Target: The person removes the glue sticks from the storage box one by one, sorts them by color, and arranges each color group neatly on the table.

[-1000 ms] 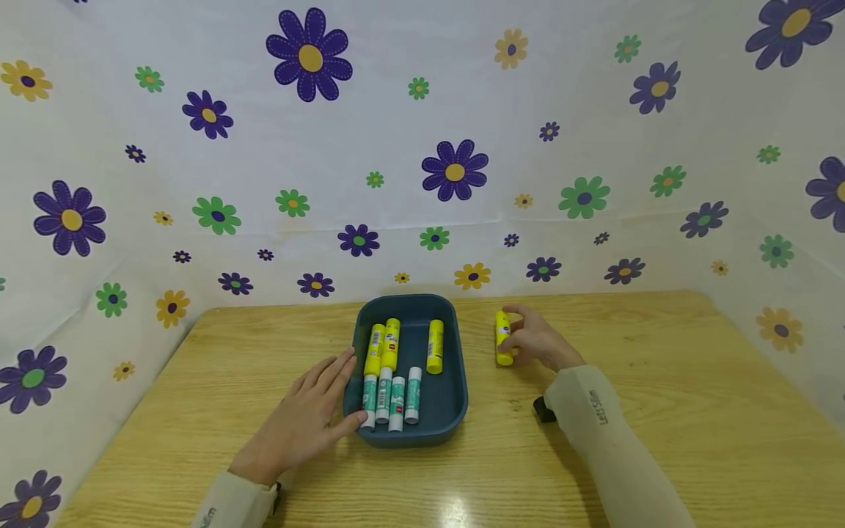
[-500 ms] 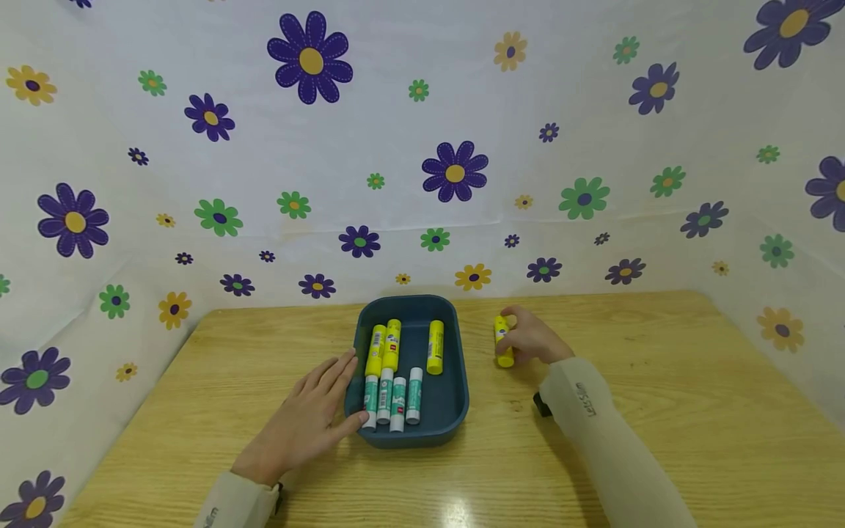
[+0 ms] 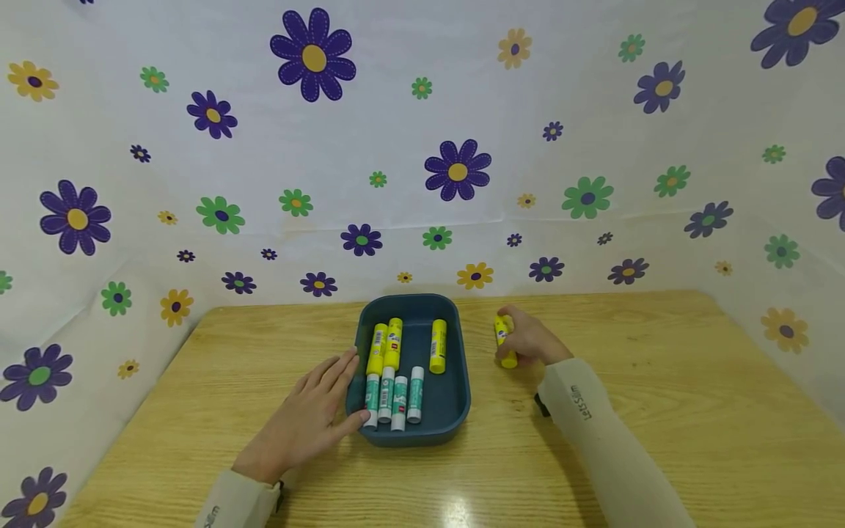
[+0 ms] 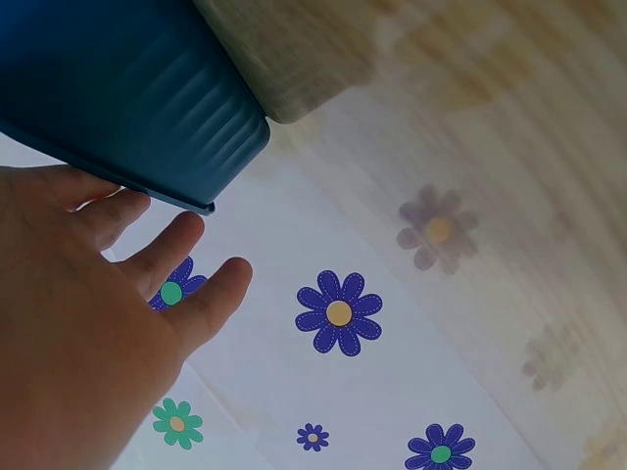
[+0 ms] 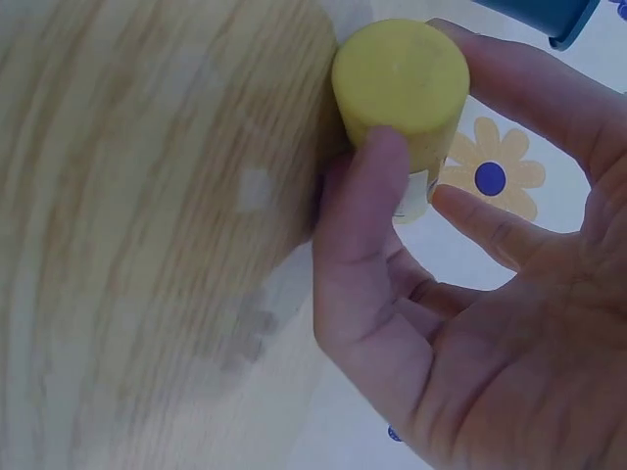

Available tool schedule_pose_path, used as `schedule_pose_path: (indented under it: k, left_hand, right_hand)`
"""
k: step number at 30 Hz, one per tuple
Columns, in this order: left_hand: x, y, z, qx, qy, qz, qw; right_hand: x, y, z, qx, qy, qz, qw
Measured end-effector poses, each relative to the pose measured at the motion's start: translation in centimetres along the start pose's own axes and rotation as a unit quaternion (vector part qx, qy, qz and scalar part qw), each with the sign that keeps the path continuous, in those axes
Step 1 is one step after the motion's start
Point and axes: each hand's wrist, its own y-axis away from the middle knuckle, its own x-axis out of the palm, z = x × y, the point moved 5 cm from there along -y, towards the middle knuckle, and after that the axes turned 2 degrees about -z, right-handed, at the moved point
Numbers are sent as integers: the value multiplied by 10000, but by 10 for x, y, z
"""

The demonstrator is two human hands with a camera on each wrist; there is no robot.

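My right hand (image 3: 533, 339) grips a yellow glue stick (image 3: 501, 327) at the table, right of the blue bin (image 3: 455, 422). In the right wrist view the thumb and fingers curl round this glue stick (image 5: 400, 83), its round yellow end facing the camera. My left hand (image 3: 306, 418) lies along the bin's left side with fingers extended, touching the rim; the left wrist view shows the fingers (image 4: 176, 255) spread by the bin (image 4: 167, 117). Inside the bin lie three yellow glue sticks, one (image 3: 438, 346) apart on the right, and several white-and-teal glue sticks (image 3: 399, 403) towards the front.
The wooden table (image 3: 581, 455) runs back to a white cloth (image 3: 396, 110) printed with flowers, which also closes off both sides. The bin's raised walls stand between the two hands.
My right hand has shifted slightly left and its fingers cover more of the yellow glue stick, which has tilted a little. The left hand stays at the bin.
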Motion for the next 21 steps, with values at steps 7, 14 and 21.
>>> schedule_pose_path:
  k: [7, 14, 21]
  left_hand:
    - [-1, 0, 0, 19, -2, -15, 10000]
    - [-1, 0, 1, 13, -71, -30, 10000]
    - [-2, 1, 1, 15, 3, 8, 10000]
  right_hand:
    - [-3, 6, 2, -28, -45, 56, 10000]
    - [-8, 9, 4, -35, -57, -23, 10000]
    - [-16, 10, 16, -363, -403, -216, 9983]
